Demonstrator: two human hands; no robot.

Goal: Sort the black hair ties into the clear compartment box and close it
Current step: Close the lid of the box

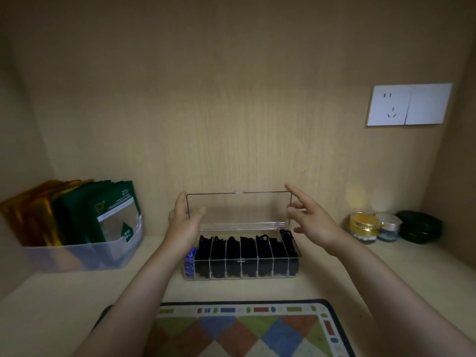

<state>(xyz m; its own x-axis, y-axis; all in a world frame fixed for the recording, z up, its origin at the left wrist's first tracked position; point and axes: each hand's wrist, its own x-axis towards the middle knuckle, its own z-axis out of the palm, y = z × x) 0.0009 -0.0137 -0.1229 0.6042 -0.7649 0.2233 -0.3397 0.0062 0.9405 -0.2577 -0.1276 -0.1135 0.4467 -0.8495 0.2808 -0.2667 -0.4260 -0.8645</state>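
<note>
Two hands flank the raised lid (239,207) of the clear compartment box (240,275), one at each short end. The box sits on the worktop (360,274) just beyond the patterned mat (244,328), with its long axis running left to right across the view. The hinge lies along the far long edge, and the lid stands close to upright from it, with its free edge at the top.

The left hand (184,220) holds the lid's left edge. Its thumb lies across the front face and its fingers go behind. The right hand (311,217) is spread wide, with straight, separated fingers just beside the lid's right edge. It grips nothing, and contact with the lid cannot be confirmed.

The black hair ties (247,247) fill the row of compartments. The compartment at the far left holds a blue item (190,261). No loose ties are visible on the worktop, so sorting appears complete and closing remains.

The closing move probably depends on the hinge line. The lid must swing toward the person and down onto the front wall. Both hands are equally near, so even pressure at both ends should keep the lid square. One tie at the right end stands above the rim and may obstruct the lid from seating.
</note>
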